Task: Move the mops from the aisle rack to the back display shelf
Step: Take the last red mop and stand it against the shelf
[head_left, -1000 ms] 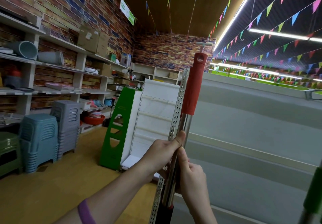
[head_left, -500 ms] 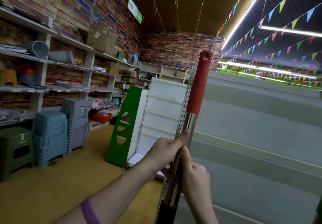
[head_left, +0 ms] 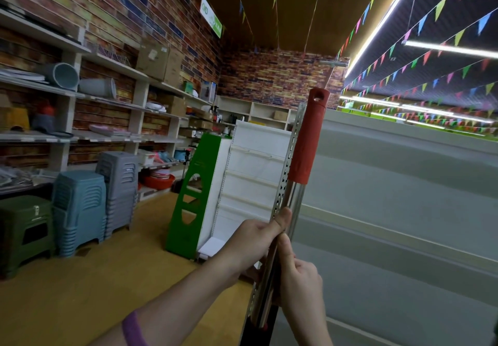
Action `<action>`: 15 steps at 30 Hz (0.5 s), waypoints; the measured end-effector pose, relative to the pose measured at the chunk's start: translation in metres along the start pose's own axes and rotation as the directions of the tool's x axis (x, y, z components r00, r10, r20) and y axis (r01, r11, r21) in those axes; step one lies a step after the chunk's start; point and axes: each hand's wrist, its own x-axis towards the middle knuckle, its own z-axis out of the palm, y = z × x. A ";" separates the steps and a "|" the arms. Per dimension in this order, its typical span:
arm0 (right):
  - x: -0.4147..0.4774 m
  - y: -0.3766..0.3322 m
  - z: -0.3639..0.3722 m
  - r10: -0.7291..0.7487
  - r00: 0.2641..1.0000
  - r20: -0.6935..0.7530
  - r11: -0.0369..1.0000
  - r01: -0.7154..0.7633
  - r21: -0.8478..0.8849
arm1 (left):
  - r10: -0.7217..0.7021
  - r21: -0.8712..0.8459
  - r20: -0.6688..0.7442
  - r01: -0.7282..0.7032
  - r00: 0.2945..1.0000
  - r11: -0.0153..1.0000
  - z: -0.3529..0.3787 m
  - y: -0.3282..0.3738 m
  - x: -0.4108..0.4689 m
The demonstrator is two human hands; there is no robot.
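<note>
I hold one mop upright in front of me. Its red handle grip [head_left: 310, 135] tops a shiny metal pole [head_left: 295, 203], and the mop head is out of view below. My left hand [head_left: 256, 240] grips the pole with the thumb pointing up along it. Just below, my right hand [head_left: 299, 278] wraps the pole from the right. The pole stands right beside the perforated upright of the grey aisle rack [head_left: 390, 211]. The back display shelf [head_left: 258, 111] is far ahead against the brick wall.
A green and white shelf unit [head_left: 223, 197] stands ahead in the aisle. Stacked plastic stools [head_left: 80, 208] line the left wall shelving [head_left: 113, 103], which holds buckets and boxes. Yellow floor [head_left: 94, 278] runs between them toward the back.
The view has shifted rightward and slightly closer to the back; stools and left shelving slid right in frame. Both hands keep the same hold on the mop pole.
</note>
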 end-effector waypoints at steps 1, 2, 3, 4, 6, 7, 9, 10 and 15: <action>0.002 0.000 -0.001 0.005 1.000 0.005 1.000 -0.005 0.001 | -0.005 0.005 -0.001 0.005 1.000 1.000 0.000 -0.001 0.002; 0.004 0.000 -0.001 0.017 1.000 0.008 1.000 -0.017 0.007 | -0.012 0.011 -0.002 0.012 1.000 1.000 0.001 -0.001 0.004; 0.006 0.000 -0.002 0.025 1.000 0.009 1.000 -0.025 0.008 | -0.023 0.011 -0.002 0.023 1.000 1.000 0.001 0.000 0.006; 0.009 0.000 -0.003 0.028 1.000 0.008 1.000 -0.028 0.000 | -0.034 0.009 -0.001 0.034 0.999 0.999 0.002 0.001 0.009; 0.013 0.000 -0.004 0.015 1.000 0.011 1.000 -0.014 -0.017 | -0.054 0.013 -0.004 0.055 0.999 0.998 0.003 0.003 0.013; 0.015 0.002 -0.005 0.007 1.000 0.014 1.000 -0.007 -0.018 | -0.060 0.016 -0.009 0.060 0.998 0.998 0.004 0.003 0.014; 0.017 0.005 -0.004 -0.006 1.000 0.012 1.000 0.007 -0.017 | -0.063 0.013 -0.020 0.063 0.998 0.998 0.005 0.002 0.015; 0.018 0.007 -0.003 -0.009 1.000 0.012 1.000 0.010 -0.017 | -0.061 0.014 -0.024 0.062 0.998 0.998 0.006 0.001 0.015; 0.025 0.014 -0.002 0.004 1.000 0.021 1.000 -0.004 -0.005 | -0.056 0.035 -0.031 0.057 0.998 0.998 0.007 -0.001 0.020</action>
